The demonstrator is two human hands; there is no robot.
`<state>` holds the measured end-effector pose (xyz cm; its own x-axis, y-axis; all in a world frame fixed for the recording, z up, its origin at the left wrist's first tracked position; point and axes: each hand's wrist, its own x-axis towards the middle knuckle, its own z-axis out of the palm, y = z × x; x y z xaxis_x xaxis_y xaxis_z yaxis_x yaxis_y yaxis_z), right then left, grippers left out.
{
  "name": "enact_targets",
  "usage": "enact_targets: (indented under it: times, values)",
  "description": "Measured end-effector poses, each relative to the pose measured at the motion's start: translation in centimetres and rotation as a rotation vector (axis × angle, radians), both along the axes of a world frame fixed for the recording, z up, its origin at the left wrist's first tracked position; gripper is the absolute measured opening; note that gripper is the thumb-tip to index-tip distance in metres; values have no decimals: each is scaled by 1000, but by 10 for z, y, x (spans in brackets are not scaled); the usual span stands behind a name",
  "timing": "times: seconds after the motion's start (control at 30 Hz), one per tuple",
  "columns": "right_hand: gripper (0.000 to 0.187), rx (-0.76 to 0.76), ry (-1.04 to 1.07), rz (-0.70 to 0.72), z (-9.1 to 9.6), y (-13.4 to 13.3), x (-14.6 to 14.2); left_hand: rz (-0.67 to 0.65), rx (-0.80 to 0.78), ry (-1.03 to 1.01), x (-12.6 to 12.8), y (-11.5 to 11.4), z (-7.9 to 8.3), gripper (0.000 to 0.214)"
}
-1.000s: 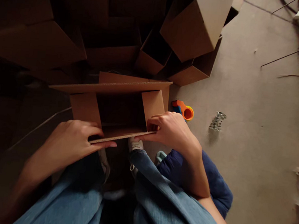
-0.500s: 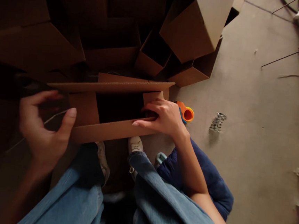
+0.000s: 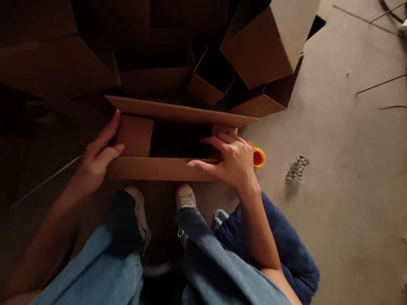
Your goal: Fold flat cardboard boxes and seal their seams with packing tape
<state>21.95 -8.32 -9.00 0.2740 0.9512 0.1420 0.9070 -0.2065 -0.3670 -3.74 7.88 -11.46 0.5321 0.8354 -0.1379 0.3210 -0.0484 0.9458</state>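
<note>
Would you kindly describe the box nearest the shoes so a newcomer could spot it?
Find the boxes piled along the top. Below them, just beyond the shoes, one open box alone has the left hand and right hand at its ends.

Blue denim jeans [image 3: 225, 268] meet pale shoes [image 3: 186, 197] — laced, with rounded toes.

Both forearms are bare and converge forward from the lower corners of the view. The left forearm [image 3: 54, 229] is in partial shadow; the left hand [image 3: 98, 160] stands on edge, index finger [image 3: 109, 127] extended forward, thumb [image 3: 112, 154] separated and directed inward, remaining fingers hidden. The right forearm [image 3: 265, 234] is better lit. The right hand [image 3: 233, 157] presents its back upward, turned inward at the wrist [image 3: 252, 192], fingers bent, thumb [image 3: 202, 165] stretched inward beneath them.
</note>
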Motion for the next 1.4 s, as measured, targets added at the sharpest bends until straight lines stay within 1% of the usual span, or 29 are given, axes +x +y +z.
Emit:
enact_targets:
  times: [0.13, 0.23, 0.33, 0.43, 0.57, 0.7, 0.87, 0.97, 1.07, 1.13, 1.2, 1.3, 1.4]
  values:
    - [66, 50, -35, 9, -6, 3, 1, 10, 87, -19, 1, -4, -9, 60]
    - [63, 60, -43, 5, -9, 5, 3, 46, 186, -8, 7, -8, -12, 54]
    - [62, 36, -32, 24, -11, 6, 5, 82, 255, 28, 12, -6, -12, 61]
    - [57, 15, -26, 45, -10, 5, 6, 63, 239, 24, 13, -2, -10, 68]
    - [54, 33, -45, 53, -9, 1, 4, 76, 174, -9, 13, 0, -11, 65]
    - [55, 53, -80, 50, -7, -3, 2, 85, 225, -41, 16, 4, -16, 66]
    - [56, 25, -177, -22, -2, -9, -4, 43, 285, -103, 24, 14, -21, 68]
    - [48, 37, -212, -90, 5, -11, -15, 30, 270, -66, 26, 17, -20, 68]
    - [37, 66, -193, -125, 8, -10, -29, 56, 285, -21, 24, 18, -21, 73]
    - [32, 71, -137, -105, 6, -7, -35, 71, 304, 6, 21, 17, -22, 75]
    - [32, 74, -87, -66, 0, -3, -36, 72, 307, 25, 20, 16, -22, 73]
    - [36, 65, -78, -18, -9, 2, -30, 76, 324, 31, 20, 13, -21, 70]
    - [39, 19, -73, 29, -11, 6, -24, 96, 347, 50, 23, 9, -17, 65]
